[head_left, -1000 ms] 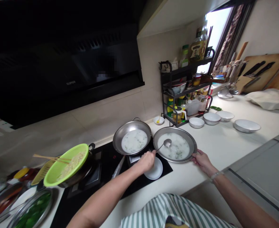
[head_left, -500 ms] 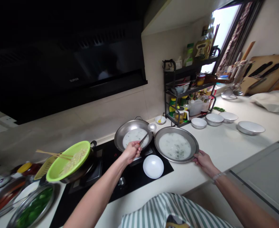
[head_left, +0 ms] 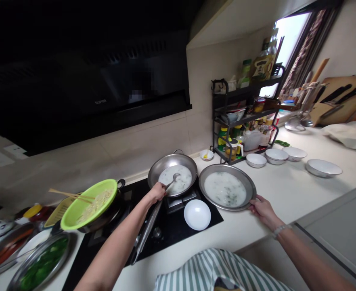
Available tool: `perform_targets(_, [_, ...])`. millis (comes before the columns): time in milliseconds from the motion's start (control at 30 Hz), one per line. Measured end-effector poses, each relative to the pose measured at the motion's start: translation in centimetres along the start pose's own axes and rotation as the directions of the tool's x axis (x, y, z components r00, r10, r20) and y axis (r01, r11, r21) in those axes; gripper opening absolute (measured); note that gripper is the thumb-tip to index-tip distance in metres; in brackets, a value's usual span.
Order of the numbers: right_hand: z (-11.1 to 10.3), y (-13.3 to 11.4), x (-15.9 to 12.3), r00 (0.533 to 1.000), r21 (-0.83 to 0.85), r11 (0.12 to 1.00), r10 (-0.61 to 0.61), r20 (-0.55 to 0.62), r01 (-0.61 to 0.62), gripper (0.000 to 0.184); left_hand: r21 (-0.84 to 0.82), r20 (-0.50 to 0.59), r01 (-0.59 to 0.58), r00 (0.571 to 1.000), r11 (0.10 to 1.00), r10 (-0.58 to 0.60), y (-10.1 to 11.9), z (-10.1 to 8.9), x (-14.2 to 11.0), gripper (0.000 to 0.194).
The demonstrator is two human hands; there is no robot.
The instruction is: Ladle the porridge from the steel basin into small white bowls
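My left hand [head_left: 157,191] is closed on the handle of a metal ladle [head_left: 175,176], whose bowl dips into the white soup in the steel wok [head_left: 172,163] on the black cooktop [head_left: 168,226]. To the wok's right sits a wide steel basin [head_left: 225,173] of white soup with green bits. My right hand [head_left: 262,209] grips that basin's near right rim. A small white bowl [head_left: 197,214] lies on the cooktop just in front of both vessels.
At the left, a green colander of noodles [head_left: 89,204] with chopsticks rests on a pot; a steel dish of greens [head_left: 38,264] sits nearer. White bowls [head_left: 276,155] line the counter beside a black spice rack [head_left: 244,117]. A dark range hood [head_left: 84,76] hangs overhead.
My left hand carried the ladle from the right basin up over the wok's rim and lowered it into the wok's soup. My right hand stayed on the basin's rim.
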State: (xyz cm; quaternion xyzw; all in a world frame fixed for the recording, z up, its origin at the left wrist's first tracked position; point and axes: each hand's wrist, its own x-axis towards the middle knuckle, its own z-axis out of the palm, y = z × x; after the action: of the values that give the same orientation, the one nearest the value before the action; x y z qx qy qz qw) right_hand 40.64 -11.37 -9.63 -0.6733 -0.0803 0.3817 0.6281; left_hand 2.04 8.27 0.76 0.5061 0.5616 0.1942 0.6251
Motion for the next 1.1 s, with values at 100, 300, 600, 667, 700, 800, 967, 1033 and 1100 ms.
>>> perform_targets(100, [0.0, 0.0, 0.1, 1.0, 0.003, 1.0, 0.003, -0.014, -0.003, 0.038, -0.032, -0.017, 0.077, 0.997, 0.997, -0.077, 0.5, 0.0, -0.1, 0.011])
perform_targets(300, [0.0, 0.1, 0.1, 1.0, 0.008, 1.0, 0.016, -0.014, -0.016, 0.044, -0.16, 0.075, 0.183, 0.982, 0.97, -0.173, 1.7, -0.9, -0.9, 0.017])
perform_targets(600, [-0.1, 0.0, 0.0, 1.0, -0.003, 1.0, 0.0, -0.004, 0.0, 0.041, -0.266, 0.12, 0.227, 0.972, 0.937, -0.201, 2.3, -1.9, -1.6, 0.016])
perform_targets(667, [-0.1, 0.0, 0.0, 1.0, -0.004, 1.0, 0.001, -0.008, -0.001, 0.04, -0.274, 0.127, 0.231, 0.971, 0.934, -0.203, 2.4, -2.0, -1.8, 0.014])
perform_targets(700, [-0.1, 0.0, 0.0, 1.0, -0.004, 1.0, 0.001, -0.009, -0.001, 0.039, -0.276, 0.131, 0.232, 0.97, 0.933, -0.203, 2.4, -2.1, -1.9, 0.013])
perform_targets(800, [0.0, 0.0, 0.0, 1.0, -0.004, 1.0, 0.003, -0.011, -0.003, 0.039, -0.28, 0.135, 0.233, 0.97, 0.931, -0.202, 2.5, -2.1, -2.1, 0.011])
perform_targets(967, [0.0, 0.0, 0.1, 1.0, 0.001, 1.0, 0.001, -0.008, -0.001, 0.04, -0.278, 0.116, 0.23, 0.972, 0.932, -0.206, 2.8, -1.8, -2.5, 0.012])
perform_targets(1033, [0.0, 0.1, 0.1, 1.0, 0.004, 1.0, 0.001, -0.009, -0.001, 0.04, -0.275, 0.108, 0.233, 0.972, 0.933, -0.211, 2.9, -1.6, -2.7, 0.014])
perform_targets(1100, [0.0, 0.1, 0.1, 1.0, 0.006, 1.0, 0.001, -0.008, -0.001, 0.04, -0.273, 0.108, 0.236, 0.971, 0.933, -0.214, 2.9, -1.5, -2.9, 0.014])
